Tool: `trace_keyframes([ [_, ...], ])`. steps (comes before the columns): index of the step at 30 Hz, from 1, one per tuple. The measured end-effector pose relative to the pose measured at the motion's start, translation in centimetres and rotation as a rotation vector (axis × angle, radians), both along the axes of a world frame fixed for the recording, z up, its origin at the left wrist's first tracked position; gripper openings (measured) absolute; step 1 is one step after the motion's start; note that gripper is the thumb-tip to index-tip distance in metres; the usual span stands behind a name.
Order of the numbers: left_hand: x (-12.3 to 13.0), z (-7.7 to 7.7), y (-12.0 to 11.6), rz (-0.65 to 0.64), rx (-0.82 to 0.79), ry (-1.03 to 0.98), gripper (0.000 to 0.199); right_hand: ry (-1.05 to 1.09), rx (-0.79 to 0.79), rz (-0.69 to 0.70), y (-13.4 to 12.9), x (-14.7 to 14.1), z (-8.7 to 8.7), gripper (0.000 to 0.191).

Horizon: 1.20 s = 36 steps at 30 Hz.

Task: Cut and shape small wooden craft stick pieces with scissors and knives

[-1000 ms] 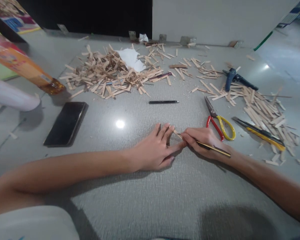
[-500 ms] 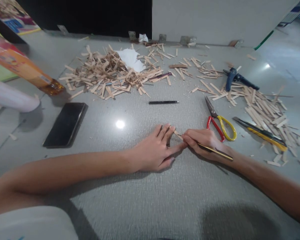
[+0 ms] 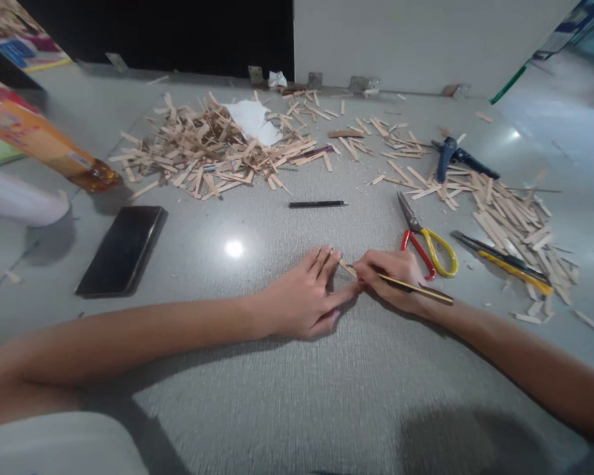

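My left hand (image 3: 304, 300) lies flat on the grey surface with its fingers spread. Its fingertips rest at the ends of a small wooden stick (image 3: 347, 267), holding it down. In my right hand (image 3: 396, 276) is a black-and-yellow pencil (image 3: 418, 288), pinched near its tip, which meets the stick. The fingers of both hands partly cover the stick. A black pen (image 3: 317, 204) lies just beyond the hands. Scissors (image 3: 422, 239) with one red and one yellow handle lie close to my right hand.
Wooden stick pieces (image 3: 202, 155) heap at the back, with white paper (image 3: 254, 121) on them. More sticks (image 3: 507, 211) lie right, by a dark blue tool (image 3: 448, 158) and a yellow-black cutter knife (image 3: 505, 260). A phone (image 3: 123, 251) and an orange bottle (image 3: 39, 128) are left.
The whole view has shifted slightly, so the things appear a little further left. Both hands keep nearly the same pose, with the pencil still at the stick.
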<state>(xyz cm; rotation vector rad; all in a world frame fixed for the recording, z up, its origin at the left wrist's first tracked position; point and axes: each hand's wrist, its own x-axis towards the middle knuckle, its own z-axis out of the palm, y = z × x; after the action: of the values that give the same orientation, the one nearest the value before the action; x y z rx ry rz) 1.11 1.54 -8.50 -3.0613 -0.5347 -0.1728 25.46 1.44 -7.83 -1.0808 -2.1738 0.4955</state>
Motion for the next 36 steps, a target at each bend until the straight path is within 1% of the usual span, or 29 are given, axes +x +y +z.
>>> trace_keyframes([
  [2, 0.0, 0.0, 0.0, 0.004, 0.010, -0.011, 0.065, 0.019, 0.000, 0.015, 0.1, 0.0, 0.0, 0.051],
  [3, 0.0, 0.0, -0.1, 0.015, 0.022, -0.012, 0.065, 0.032, -0.005, 0.000, 0.1, 0.0, 0.1, 0.048],
  [6, 0.0, 0.2, -0.7, 0.062, 0.104, -0.009, 0.063, 0.069, 0.003, -0.104, 0.0, -0.1, 0.1, 0.037],
  [9, 0.1, 0.4, -1.3, 0.045, 0.252, -0.027, 0.046, 0.124, 0.014, -0.241, 0.0, -0.3, -0.1, 0.036],
  [11, 0.2, 0.6, -1.7, 0.033, 0.321, -0.065, 0.038, 0.153, 0.015, -0.295, 0.0, -0.3, -0.2, 0.037],
  [12, 0.2, 0.7, -1.8, 0.033, 0.328, -0.086, 0.036, 0.161, 0.014, -0.304, 0.1, -0.3, -0.3, 0.037],
  [14, 0.3, 0.9, -1.9, 0.018, 0.285, -0.127, 0.030, 0.171, 0.009, -0.309, 0.1, -0.3, -0.4, 0.035],
  [18, 0.2, 1.0, -1.5, -0.068, 0.054, -0.240, 0.025, 0.188, -0.006, -0.336, 0.2, -0.3, -0.5, 0.038],
  [20, 0.1, 0.9, -0.9, -0.067, -0.036, -0.276, 0.026, 0.206, -0.017, -0.360, 0.3, -0.4, -0.6, 0.039],
  [22, -0.1, 0.7, -0.2, -0.046, -0.085, -0.269, 0.026, 0.234, -0.052, -0.377, 0.3, -0.4, -0.5, 0.040],
  [24, -0.2, 0.4, 0.5, -0.048, -0.135, -0.218, 0.025, 0.254, -0.107, -0.382, 0.3, -0.4, -0.2, 0.042],
  [26, -0.4, 0.2, 0.9, -0.053, -0.154, -0.155, 0.032, 0.266, -0.146, -0.379, 0.2, -0.3, 0.1, 0.046],
  [30, -0.4, -0.2, 1.1, -0.006, -0.074, -0.079, 0.053, 0.267, -0.161, -0.327, 0.0, -0.2, 0.4, 0.053],
  [32, -0.3, -0.4, 1.0, 0.017, -0.051, -0.076, 0.055, 0.240, -0.169, -0.274, 0.0, -0.2, 0.4, 0.053],
  [36, -0.2, -0.6, 0.9, 0.026, -0.068, -0.114, 0.055, 0.146, -0.189, -0.184, 0.1, -0.2, 0.3, 0.050],
])
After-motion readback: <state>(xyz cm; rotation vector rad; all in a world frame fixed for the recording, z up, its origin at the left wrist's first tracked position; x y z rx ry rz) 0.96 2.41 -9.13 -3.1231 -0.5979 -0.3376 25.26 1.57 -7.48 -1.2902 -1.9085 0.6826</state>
